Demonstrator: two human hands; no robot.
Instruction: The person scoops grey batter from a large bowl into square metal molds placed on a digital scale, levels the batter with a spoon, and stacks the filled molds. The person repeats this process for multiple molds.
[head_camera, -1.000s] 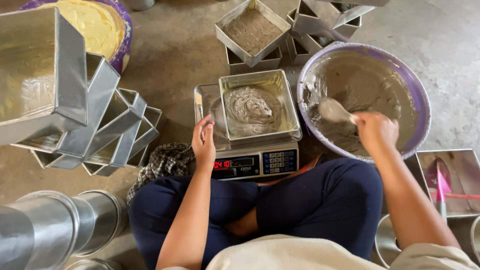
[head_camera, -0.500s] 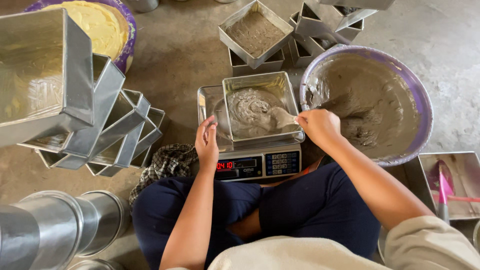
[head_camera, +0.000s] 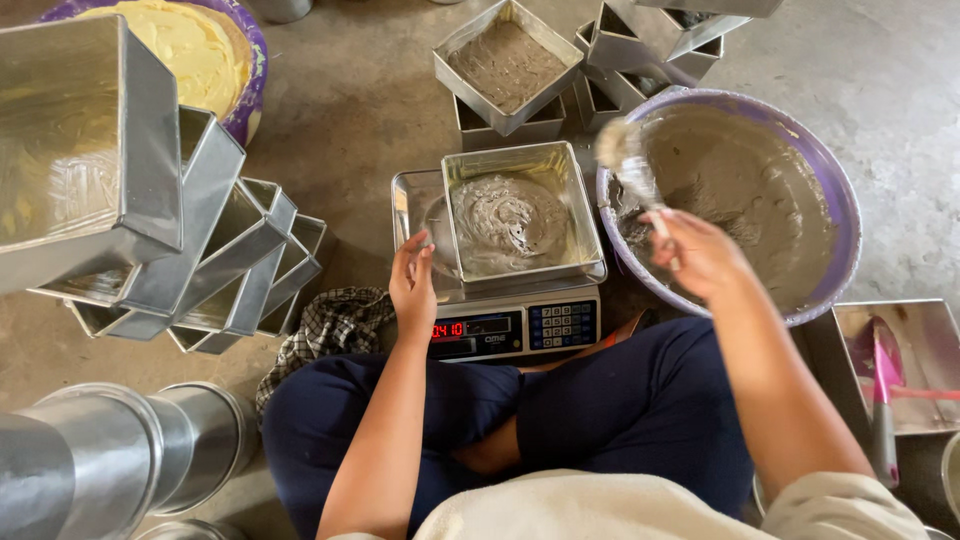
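Note:
A square metal pan (head_camera: 575, 215) partly filled with grey-brown batter (head_camera: 508, 220) stands on a digital scale (head_camera: 512, 328) in front of me. My left hand (head_camera: 412, 282) rests open against the pan's left side. My right hand (head_camera: 700, 255) grips a batter-coated spoon (head_camera: 628, 160), held over the rim of a large purple bowl (head_camera: 838, 200) of the same batter, just right of the scale.
Stacked empty square tins (head_camera: 215, 260) lean at the left, round tins (head_camera: 110, 455) at lower left. A purple bowl of yellow batter (head_camera: 190, 45) sits top left. A filled tin (head_camera: 508, 65) and empty tins stand behind the scale. A checked cloth (head_camera: 330, 325) and a pink spatula (head_camera: 883, 385) lie nearby.
My right hand carried the spoon from the purple bowl to the pan on the scale, then back over the bowl's rim. The left hand stayed beside the pan.

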